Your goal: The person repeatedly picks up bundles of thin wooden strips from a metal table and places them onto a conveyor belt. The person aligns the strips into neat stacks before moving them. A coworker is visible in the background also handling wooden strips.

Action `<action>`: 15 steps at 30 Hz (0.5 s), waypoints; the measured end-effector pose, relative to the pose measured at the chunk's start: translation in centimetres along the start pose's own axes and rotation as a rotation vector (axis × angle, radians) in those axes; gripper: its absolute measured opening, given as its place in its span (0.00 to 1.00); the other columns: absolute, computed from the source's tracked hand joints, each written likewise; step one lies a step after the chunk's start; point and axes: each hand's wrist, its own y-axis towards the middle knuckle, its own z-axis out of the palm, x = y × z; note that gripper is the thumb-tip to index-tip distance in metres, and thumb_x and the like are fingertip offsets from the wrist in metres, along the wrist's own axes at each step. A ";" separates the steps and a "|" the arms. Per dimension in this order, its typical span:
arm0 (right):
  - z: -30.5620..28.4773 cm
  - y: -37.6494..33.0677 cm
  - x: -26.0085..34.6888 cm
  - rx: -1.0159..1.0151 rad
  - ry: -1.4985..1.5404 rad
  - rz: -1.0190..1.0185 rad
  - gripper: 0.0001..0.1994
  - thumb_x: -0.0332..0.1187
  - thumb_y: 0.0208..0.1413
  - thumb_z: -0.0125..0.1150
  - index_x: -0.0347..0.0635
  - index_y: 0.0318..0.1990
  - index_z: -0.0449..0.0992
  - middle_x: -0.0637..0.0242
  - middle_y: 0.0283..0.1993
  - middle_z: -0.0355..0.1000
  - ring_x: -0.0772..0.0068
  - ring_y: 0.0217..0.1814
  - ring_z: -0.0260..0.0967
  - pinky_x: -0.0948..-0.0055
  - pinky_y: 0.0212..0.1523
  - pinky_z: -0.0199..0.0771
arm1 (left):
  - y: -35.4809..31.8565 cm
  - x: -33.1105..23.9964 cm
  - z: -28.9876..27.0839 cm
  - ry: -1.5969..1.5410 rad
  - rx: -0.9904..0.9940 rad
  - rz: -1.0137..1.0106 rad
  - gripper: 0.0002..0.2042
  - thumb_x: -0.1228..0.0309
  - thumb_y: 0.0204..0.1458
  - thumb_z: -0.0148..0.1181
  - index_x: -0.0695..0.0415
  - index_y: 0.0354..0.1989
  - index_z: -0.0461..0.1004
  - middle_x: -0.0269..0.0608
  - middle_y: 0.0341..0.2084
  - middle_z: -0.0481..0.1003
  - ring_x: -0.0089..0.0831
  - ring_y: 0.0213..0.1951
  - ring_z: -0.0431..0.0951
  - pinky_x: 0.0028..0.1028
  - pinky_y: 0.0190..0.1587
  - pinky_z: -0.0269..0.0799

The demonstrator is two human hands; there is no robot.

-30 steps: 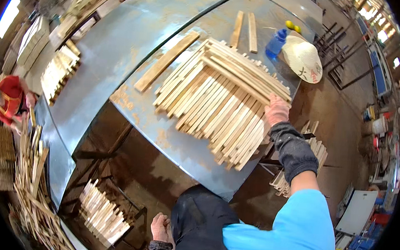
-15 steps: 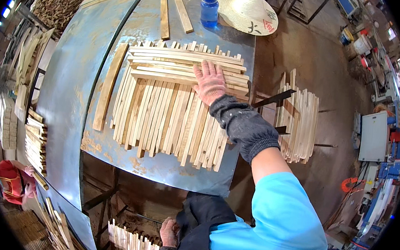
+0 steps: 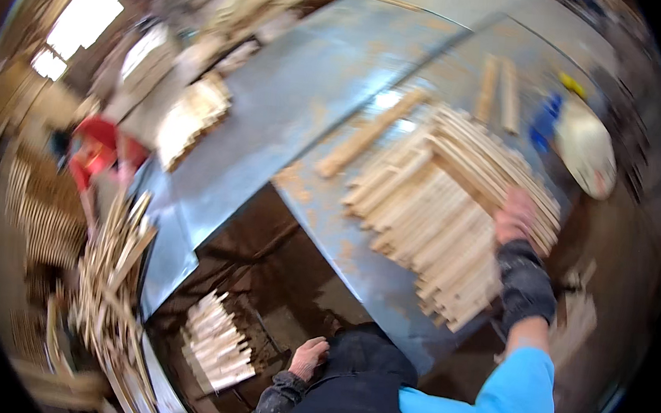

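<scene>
My right hand [image 3: 514,215] lies on the right part of a stack of pale wooden strips [image 3: 442,223], its blurred fingers stretched over the upper strips. Most strips lie side by side; several crosswise strips [image 3: 496,169] rest over their far ends. The stack sits on a metal-topped table [image 3: 357,259]. My left hand [image 3: 308,358] hangs low beside my black apron, fingers curled in, with nothing visible in them. Left of it, below table height, is another bundle of strips [image 3: 219,337].
A wide board [image 3: 371,132] and two short boards [image 3: 499,92] lie by the stack. Beyond are a blue bottle [image 3: 544,122] and a straw hat [image 3: 586,145]. At left, a person in red [image 3: 98,145] bends near loose strips [image 3: 112,267] and another strip pile [image 3: 191,122].
The view has swung left and blurred, so the table and stack appear farther right and tilted. My right hand remains on the strips; my left hand stays low by the apron.
</scene>
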 end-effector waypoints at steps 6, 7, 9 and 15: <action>-3.4 2.1 7.6 0.361 -0.175 0.334 0.47 0.46 0.62 0.69 0.48 0.84 0.51 0.53 0.87 0.49 0.48 0.88 0.44 0.50 0.85 0.44 | 2.3 0.8 -4.6 -0.203 -0.068 0.058 0.23 0.64 0.69 0.64 0.59 0.68 0.73 0.37 0.46 0.81 0.26 0.42 0.81 0.29 0.50 0.80; -3.5 2.5 8.8 0.354 -0.196 0.333 0.47 0.45 0.62 0.70 0.48 0.84 0.50 0.53 0.87 0.48 0.49 0.88 0.44 0.50 0.86 0.44 | 2.9 1.0 -5.6 -0.261 -0.071 0.052 0.22 0.64 0.69 0.64 0.59 0.68 0.73 0.37 0.46 0.81 0.26 0.42 0.81 0.30 0.50 0.80; -3.9 3.1 12.6 0.313 -0.132 0.269 0.47 0.44 0.62 0.70 0.48 0.84 0.52 0.53 0.87 0.48 0.48 0.88 0.45 0.51 0.85 0.46 | 4.2 0.8 -7.9 -0.371 -0.074 0.046 0.22 0.63 0.69 0.64 0.59 0.67 0.73 0.36 0.45 0.81 0.27 0.42 0.81 0.31 0.52 0.80; 1.7 4.2 24.9 0.209 0.321 0.157 0.43 0.41 0.59 0.71 0.40 0.80 0.60 0.44 0.79 0.62 0.41 0.81 0.58 0.56 0.81 0.57 | 8.4 -4.9 -16.5 -0.539 -0.051 0.194 0.20 0.65 0.68 0.65 0.58 0.65 0.74 0.35 0.43 0.80 0.27 0.42 0.80 0.31 0.49 0.79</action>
